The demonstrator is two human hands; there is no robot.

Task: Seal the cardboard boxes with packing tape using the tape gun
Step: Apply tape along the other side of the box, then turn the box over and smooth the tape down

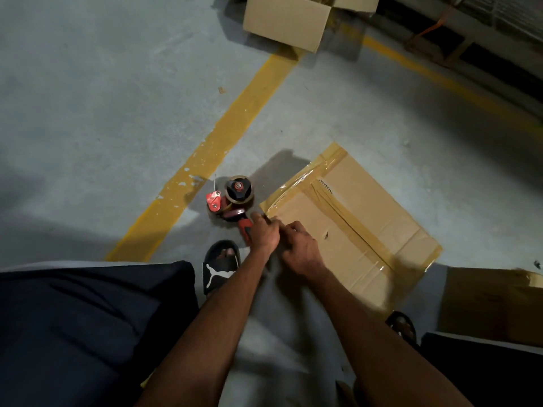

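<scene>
Forearms: both reach forward and down from a crouch, meeting at the near left corner of the box (352,230).
Left hand (264,232): fingers curled at the box's corner edge, apparently pinching tape or the flap there; what it holds is too blurred to confirm.
Right hand (302,248): knuckles up, fingers curled on the box top just beside the left hand; whether it grips tape or only presses cannot be told.
Box: closed, lying on the floor (88,113), brown tape along its centre seam and across its far and left edges.
Tape gun (232,201): red, on the floor just left of the box, roll uppermost, handle toward the left hand; neither hand is on it.
Other boxes: an open box (288,22) stands well apart at the top; another box (493,304) sits at the right edge, near the person's right foot.
Step in hand (judged): smoothing or tucking a tape end at the corner.
Method advised: press the tape flat from the top over the edge and down the side, rubbing outward so no bubble or lifted end remains; hold the flap firmly down while doing so.
Risk: a loose corner may peel.
</scene>
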